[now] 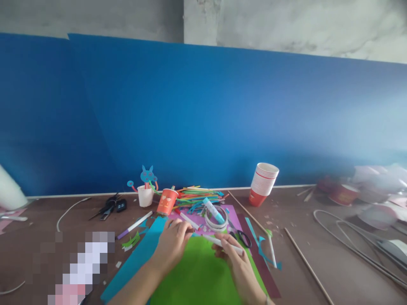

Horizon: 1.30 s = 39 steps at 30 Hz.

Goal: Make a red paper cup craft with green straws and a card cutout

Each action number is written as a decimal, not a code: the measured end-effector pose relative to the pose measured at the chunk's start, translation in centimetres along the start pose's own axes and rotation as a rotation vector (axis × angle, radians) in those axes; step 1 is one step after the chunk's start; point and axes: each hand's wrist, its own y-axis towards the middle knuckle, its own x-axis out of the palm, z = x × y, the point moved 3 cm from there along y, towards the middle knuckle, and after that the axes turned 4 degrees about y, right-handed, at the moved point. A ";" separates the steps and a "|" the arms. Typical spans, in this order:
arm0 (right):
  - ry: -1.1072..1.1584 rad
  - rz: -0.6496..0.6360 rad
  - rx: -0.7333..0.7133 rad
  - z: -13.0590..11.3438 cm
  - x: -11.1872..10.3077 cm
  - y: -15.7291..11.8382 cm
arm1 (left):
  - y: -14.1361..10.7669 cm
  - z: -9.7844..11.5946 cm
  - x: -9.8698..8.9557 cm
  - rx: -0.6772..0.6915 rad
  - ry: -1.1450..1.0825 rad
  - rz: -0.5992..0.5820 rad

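My right hand is closed around a white marker with a brownish end, its other end pointing left toward my left hand. My left hand pinches a small dark brown piece that looks like a marker cap. Both hands are over a sheet of green paper, which overlaps a blue sheet. Beyond them a red-capped marker lies on purple paper, near a glue stick resting on a coil of white cable.
Black-handled scissors lie right of the paper. Colored sticks are piled behind, beside a red cup and a white cup with a blue paper figure. Stacked paper cups stand by the blue wall panel. A purple marker lies left.
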 end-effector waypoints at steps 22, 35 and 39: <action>-0.193 -0.165 0.028 0.6 2.1 0.7 | -5.1 -0.8 2.2 -0.263 -0.786 -0.115; -0.625 -0.354 0.029 2.7 1.9 -1.2 | -5.2 -0.5 1.8 -0.269 -0.835 -0.174; -0.722 -0.373 0.021 2.9 2.0 -1.3 | -5.3 -0.6 2.1 -0.272 -0.843 -0.179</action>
